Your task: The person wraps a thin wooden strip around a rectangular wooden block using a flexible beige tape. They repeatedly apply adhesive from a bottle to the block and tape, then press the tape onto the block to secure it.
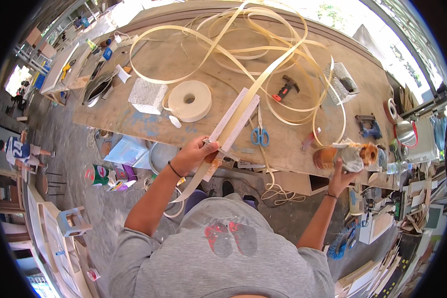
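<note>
My left hand point(192, 155) grips the near end of a long white wooden strip point(235, 119) that lies slanted on the workbench, with a pale edge-banding tape point(263, 74) running along its top. That tape loops in wide curls across the bench. My right hand point(343, 171) reaches to the bench's right edge and touches a crumpled grey rag point(351, 155) lying over a brown glue tin point(325, 158). Blue-handled scissors point(260, 135) lie just right of the strip.
A plywood workbench point(184, 54) carries a white tape roll point(189, 100), a white block point(148, 96), a red-handled hammer point(285, 88), a stapler point(368, 126) and a wrapped block point(342, 82). Clutter lies on the floor at left; a person point(22, 151) stands far left.
</note>
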### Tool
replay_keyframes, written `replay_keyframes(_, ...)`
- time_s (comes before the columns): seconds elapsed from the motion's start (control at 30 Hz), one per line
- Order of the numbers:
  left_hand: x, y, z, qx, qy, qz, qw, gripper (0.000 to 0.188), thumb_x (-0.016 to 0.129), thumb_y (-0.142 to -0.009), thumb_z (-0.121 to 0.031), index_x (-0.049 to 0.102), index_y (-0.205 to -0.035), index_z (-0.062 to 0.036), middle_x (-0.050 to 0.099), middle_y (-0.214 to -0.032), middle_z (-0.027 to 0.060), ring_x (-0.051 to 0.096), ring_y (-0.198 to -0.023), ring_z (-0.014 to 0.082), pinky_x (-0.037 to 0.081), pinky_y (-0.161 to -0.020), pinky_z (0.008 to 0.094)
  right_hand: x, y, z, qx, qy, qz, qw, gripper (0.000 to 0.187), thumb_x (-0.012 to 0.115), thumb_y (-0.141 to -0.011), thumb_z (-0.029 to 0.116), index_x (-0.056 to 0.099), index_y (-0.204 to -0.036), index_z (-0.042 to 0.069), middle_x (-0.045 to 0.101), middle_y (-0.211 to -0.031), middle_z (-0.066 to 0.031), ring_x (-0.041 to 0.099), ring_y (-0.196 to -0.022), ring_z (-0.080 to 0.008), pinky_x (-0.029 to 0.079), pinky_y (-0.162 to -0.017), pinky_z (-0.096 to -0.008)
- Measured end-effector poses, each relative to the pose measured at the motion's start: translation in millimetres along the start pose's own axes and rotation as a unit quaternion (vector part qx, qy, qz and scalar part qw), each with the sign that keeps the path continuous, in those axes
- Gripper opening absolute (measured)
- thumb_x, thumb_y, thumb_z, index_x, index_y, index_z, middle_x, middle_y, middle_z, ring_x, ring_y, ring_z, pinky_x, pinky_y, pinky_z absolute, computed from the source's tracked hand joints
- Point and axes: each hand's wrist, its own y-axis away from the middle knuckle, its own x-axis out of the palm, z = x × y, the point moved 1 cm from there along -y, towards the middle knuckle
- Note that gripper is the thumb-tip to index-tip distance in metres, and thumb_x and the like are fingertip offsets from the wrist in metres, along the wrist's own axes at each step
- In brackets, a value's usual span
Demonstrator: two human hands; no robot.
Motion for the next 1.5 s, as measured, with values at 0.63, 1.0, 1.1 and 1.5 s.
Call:
replay_keyframes(0.63, -7, 21, 0, 0.014, 0.048, 0.002, 0.999, 0.045, 0.060, -0.093, -0.034, 0.050, -0.118, 0.0018, 0.063, -0.096, 0.0082, 0.064, -0.077, 0.0141, 0.053, -0.069, 0.0282, 27, 5, 1, 0.005, 0.014, -0.107, 0.994, 0.065, 0.035, -0.101, 0.038, 0.013, -0.148, -0.001, 0.021, -0.151, -0.0169, 0.022, -0.139, -0.0261, 0.017, -0.114, -0.0371)
replay_keyframes(1.0, -2, 25, -5, 0.005, 0.060, 0.003, 0.998, 0.040, 0.059, -0.093, -0.038, 0.055, -0.104, -0.0001, 0.059, -0.084, 0.0018, 0.057, -0.071, 0.0080, 0.048, -0.065, 0.0224, 29, 1, 19, 0.028, -0.132, -0.138, 0.981, 0.082, 0.029, -0.094, 0.062, 0.017, -0.146, 0.000, 0.021, -0.151, -0.0176, 0.022, -0.139, -0.0289, 0.016, -0.114, -0.0437)
replay_keyframes(1.1, -4, 25, -7, 0.002, 0.040, -0.001, 0.999, 0.041, 0.060, -0.092, -0.039, 0.055, -0.102, 0.0001, 0.059, -0.084, 0.0012, 0.055, -0.073, 0.0073, 0.047, -0.067, 0.0224, 28, 12, 30, -0.035, 0.121, -0.152, 0.980, 0.072, 0.037, -0.096, 0.052, 0.021, -0.143, -0.001, 0.023, -0.148, -0.0188, 0.025, -0.137, -0.0293, 0.025, -0.110, -0.0446)
replay_keyframes(1.5, -14, 60, -26, 0.002, 0.038, 0.006, 0.999, 0.048, 0.060, -0.090, -0.045, 0.057, -0.106, 0.0003, 0.063, -0.092, 0.0051, 0.060, -0.086, 0.0089, 0.051, -0.074, 0.0250, 265, 59, 60, 0.327, -0.499, 0.377, 0.708, 0.060, 0.044, -0.096, 0.048, 0.039, -0.137, 0.003, 0.049, -0.134, -0.0114, 0.046, -0.123, -0.0246, 0.033, -0.106, -0.0436)
